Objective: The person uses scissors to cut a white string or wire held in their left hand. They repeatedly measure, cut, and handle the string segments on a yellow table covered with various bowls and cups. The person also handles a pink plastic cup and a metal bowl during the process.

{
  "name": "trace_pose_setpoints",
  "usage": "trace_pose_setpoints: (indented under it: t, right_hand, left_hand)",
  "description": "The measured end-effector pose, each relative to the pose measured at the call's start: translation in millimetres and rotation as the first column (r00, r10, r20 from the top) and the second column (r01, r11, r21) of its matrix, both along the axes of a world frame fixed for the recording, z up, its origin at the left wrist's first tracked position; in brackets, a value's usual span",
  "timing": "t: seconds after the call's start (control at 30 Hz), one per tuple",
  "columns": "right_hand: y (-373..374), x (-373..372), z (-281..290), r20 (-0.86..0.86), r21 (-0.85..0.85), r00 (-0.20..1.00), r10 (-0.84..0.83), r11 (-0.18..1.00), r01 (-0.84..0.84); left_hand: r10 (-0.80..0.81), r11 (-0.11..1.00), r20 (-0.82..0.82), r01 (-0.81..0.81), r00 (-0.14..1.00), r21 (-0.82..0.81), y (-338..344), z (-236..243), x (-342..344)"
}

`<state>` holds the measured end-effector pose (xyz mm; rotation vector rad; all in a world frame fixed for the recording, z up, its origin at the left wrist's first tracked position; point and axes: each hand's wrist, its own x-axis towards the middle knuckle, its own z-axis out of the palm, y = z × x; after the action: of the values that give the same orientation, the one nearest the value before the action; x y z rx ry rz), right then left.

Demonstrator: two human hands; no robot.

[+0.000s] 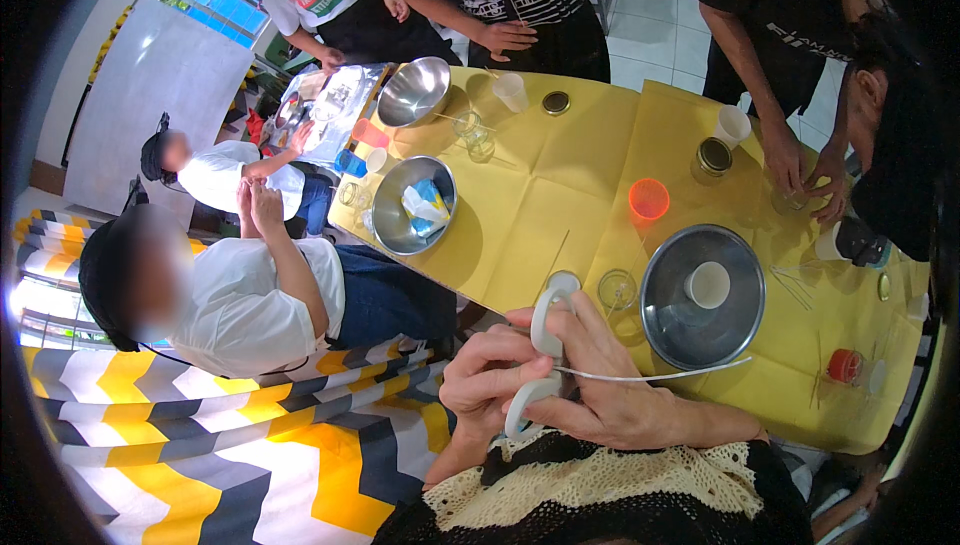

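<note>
White scissors [541,360] with looped handles are sitting in the person's two hands, just off the near edge of the yellow table [560,175]. Fingers of the left hand [492,375] are curling round the lower loop, closing on it, while the right hand [610,385] is lying over the upper part, its fingers folded against the handles and pinching a thin white cord [660,375] (a wick or string, too fine to tell which). That cord is running away from the scissors to the right, crossing the near rim of a large steel bowl [665,320] standing on the table just beyond the hands; a white paper cup [708,285] is resting inside it. A small clear glass [617,289] is standing just left of that bowl, and an orange plastic cup [648,199] is standing farther across the table from it. Toward the table's far left, a second steel bowl [395,220] is holding a blue and white packet, with a third, empty one [412,91] beyond. Other people are standing round the far side, one of them leaning in with both hands around a small jar [790,201] well to the right of the scissors.
</note>
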<state>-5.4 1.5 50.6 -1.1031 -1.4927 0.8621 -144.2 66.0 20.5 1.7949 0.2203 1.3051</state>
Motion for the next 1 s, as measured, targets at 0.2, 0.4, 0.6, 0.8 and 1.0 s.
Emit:
trace_pose_setpoints:
  t: [0.2, 0.4, 0.6, 0.8, 1.0]
  right_hand:
    - [-1.3, 2.5, 3.2, -0.067, -0.157, 0.997, 0.049, 0.986, -0.060]
    - [-0.1, 1.8, 6.5, -0.028, -0.197, 0.999, 0.036, 0.980, -0.041]
    - [-2.0, 1.2, 3.1, -0.061, -0.160, 0.998, 0.007, 0.987, -0.017]
    - [-2.9, 1.3, 2.3, -0.046, -0.115, 0.999, -0.001, 0.993, -0.005]
    - [0.2, -1.3, -3.9, 0.049, 0.075, 0.998, -0.043, 0.996, 0.040]
  left_hand:
    - [0.047, 0.998, -0.004, -0.047, 0.999, 0.038, -0.9, -2.9, 3.5]
    - [0.038, 0.999, 0.049, -0.039, 0.998, 0.021, -2.4, -6.9, 7.4]
    - [0.046, 0.998, 0.008, -0.046, 0.999, 0.033, -4.5, -4.9, 5.8]
    - [0.045, 0.999, 0.005, -0.045, 0.999, 0.018, -6.2, -5.1, 3.5]
    - [0.039, 0.999, 0.043, -0.041, 0.998, 0.032, -5.7, -7.8, 5.0]
